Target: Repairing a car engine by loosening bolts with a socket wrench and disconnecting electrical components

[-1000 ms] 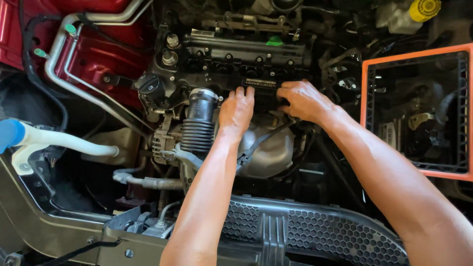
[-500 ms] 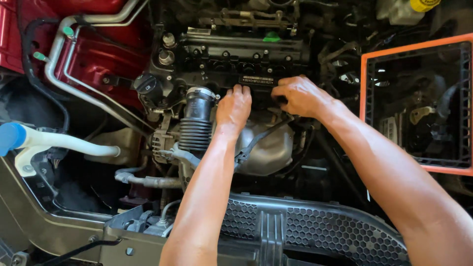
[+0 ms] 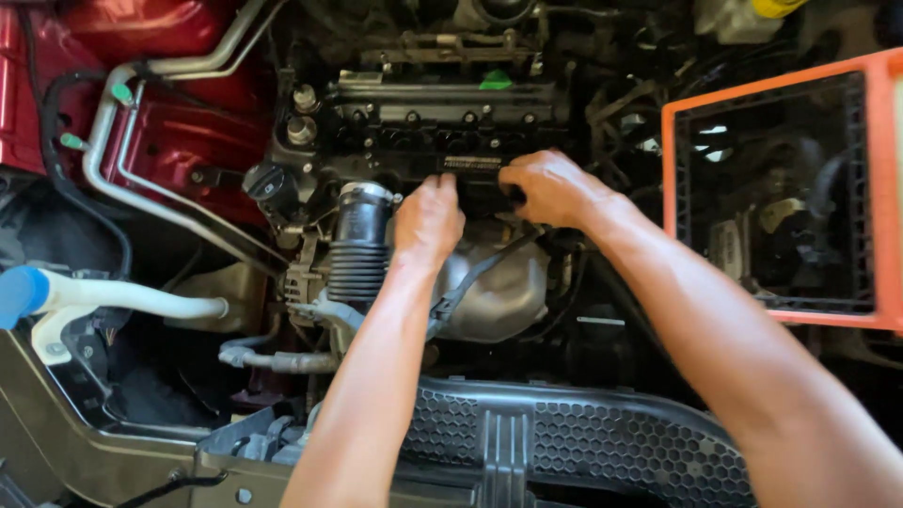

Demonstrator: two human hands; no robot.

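Both hands' grip stays closed on the engine cover's (image 3: 442, 132) front edge, left hand (image 3: 428, 218), right hand (image 3: 550, 186).

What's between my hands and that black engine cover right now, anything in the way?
Nothing visible. The left hand and right hand both already rest on the front edge of the black engine cover, beside the ribbed intake hose.

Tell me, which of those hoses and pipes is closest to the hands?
The black ribbed hose, just beside the left hand; the other pipes are smooth, metal or white, and farther left.

Open engine bay; red bodywork (image 3: 188, 141); hard sunlight, deep shadows
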